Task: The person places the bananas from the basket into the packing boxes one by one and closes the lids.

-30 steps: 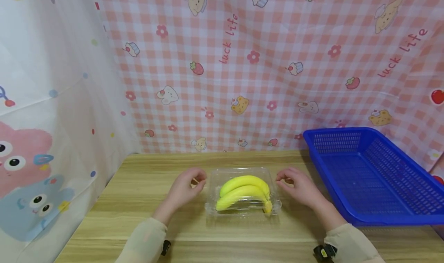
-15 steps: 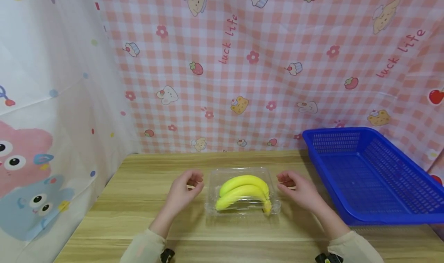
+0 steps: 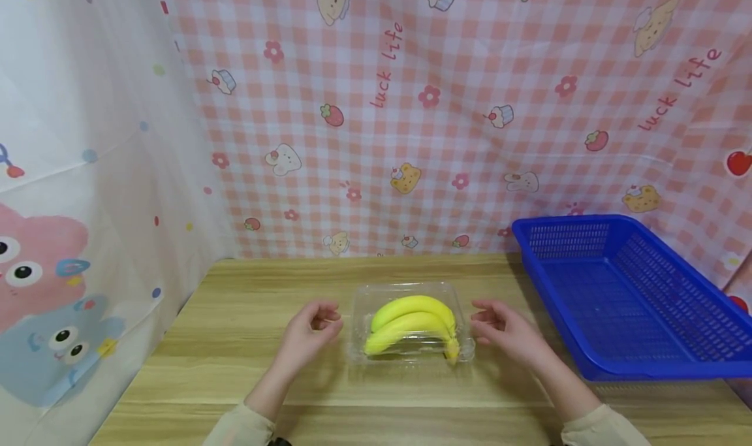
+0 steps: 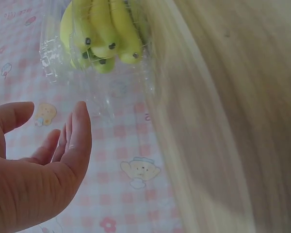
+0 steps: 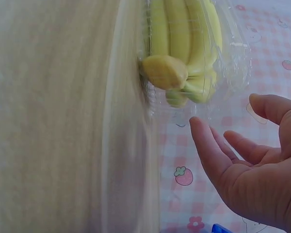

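A clear plastic clamshell box (image 3: pixel 364 296) stands on the wooden table with yellow bananas (image 3: pixel 411 325) inside. Just off its left side is my left hand (image 3: pixel 311 332), fingers loosely bent and nothing in them. My right hand (image 3: pixel 508 332) mirrors it at the right side, also holding nothing, its fingertips right by the box. In the left wrist view the banana tips (image 4: pixel 104 46) show through the plastic, beyond the spread thumb and fingers. The right wrist view has the stem end (image 5: pixel 165 73) of the bunch behind the box wall.
To the right, a blue plastic basket (image 3: pixel 587 328) with mesh sides stands on the table (image 3: pixel 235 341). A pink checked cloth (image 3: pixel 364 145) hangs behind the table, and a white patterned curtain (image 3: pixel 135 224) hangs on the left.
Both hands have drawn slightly back toward the person and a little away from the box, and their fingers have loosened. The box and bananas have stayed in place.
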{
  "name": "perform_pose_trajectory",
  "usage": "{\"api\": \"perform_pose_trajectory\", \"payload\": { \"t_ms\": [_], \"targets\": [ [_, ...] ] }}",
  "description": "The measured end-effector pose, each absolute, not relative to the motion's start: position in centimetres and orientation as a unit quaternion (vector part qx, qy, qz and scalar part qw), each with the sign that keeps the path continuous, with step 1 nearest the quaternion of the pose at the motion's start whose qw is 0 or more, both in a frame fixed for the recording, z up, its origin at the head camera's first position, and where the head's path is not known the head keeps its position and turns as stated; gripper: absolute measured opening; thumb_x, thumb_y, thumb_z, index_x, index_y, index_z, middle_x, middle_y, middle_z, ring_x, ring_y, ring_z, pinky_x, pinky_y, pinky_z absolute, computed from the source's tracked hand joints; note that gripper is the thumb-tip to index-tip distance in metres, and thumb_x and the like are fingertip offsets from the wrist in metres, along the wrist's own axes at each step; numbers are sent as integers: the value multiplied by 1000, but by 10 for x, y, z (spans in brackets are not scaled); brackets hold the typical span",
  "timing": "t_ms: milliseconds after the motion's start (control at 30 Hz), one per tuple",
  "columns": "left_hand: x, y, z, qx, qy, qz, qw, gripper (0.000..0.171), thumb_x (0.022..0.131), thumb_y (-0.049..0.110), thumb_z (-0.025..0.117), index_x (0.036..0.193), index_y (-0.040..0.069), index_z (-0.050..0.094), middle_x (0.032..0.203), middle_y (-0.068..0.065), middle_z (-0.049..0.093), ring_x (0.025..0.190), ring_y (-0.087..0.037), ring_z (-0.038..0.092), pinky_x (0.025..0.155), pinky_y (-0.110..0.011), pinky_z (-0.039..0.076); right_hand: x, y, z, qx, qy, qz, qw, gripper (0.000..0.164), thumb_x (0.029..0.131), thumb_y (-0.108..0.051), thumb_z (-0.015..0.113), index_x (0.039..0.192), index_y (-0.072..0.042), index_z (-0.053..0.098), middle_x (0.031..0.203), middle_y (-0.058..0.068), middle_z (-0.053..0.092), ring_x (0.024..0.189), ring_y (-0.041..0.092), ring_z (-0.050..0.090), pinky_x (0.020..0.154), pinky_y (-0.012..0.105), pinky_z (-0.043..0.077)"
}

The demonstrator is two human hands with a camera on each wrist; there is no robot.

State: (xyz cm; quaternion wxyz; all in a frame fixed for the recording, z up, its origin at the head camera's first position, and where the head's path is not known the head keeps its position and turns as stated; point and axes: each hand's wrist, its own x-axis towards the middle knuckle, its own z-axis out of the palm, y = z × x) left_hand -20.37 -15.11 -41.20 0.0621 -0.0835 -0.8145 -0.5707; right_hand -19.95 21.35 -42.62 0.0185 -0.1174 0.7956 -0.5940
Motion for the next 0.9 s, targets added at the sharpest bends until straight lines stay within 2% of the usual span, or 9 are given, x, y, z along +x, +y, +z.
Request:
{"api": "perform_pose_trajectory", "payload": {
  "t_ms": [133, 367, 500, 700, 900],
  "targets": [
    [-200, -153, -414, -74, -817, -570, 53, 26, 88, 2, 72, 112, -4, 63, 97, -10, 66, 88, -22, 62, 70, -25, 57, -196, 213, -428, -98, 785, -611, 44, 52, 97, -2, 61, 137, 20, 37, 116, 31, 57, 103, 35, 61, 83, 41, 59],
    [-194, -156, -419, -43, -795, -605, 8, 36, 90, 2, 69, 121, -12, 57, 103, -15, 64, 91, -24, 62, 72, -41, 61, -193, 213, -432, -86, 768, -631, 67, 56, 97, -5, 61, 139, 20, 33, 118, 31, 56, 102, 30, 60, 85, 40, 58],
    [-193, -156, -424, -36, -766, -641, -33, 41, 93, 0, 64, 128, -16, 50, 109, -21, 60, 93, -25, 61, 74, -45, 61, -191, 212, -433, -77, 759, -642, 78, 57, 97, -5, 62, 140, 19, 34, 119, 30, 54, 102, 29, 60, 85, 37, 58],
    [-191, -155, -429, -36, -714, -693, -98, 52, 95, 1, 60, 137, -19, 36, 113, -23, 53, 95, -26, 61, 80, -46, 60, -189, 211, -436, -74, 742, -660, 96, 58, 98, -7, 60, 140, 21, 30, 116, 26, 53, 97, 23, 60, 86, 38, 58],
    [-188, -152, -432, -37, -674, -726, -131, 60, 94, 2, 60, 139, -21, 28, 114, -20, 52, 94, -24, 58, 79, -41, 60, -189, 209, -439, -79, 713, -686, 123, 61, 99, -6, 58, 141, 22, 24, 109, 20, 51, 91, 20, 61, 86, 39, 58]
  ]
}}
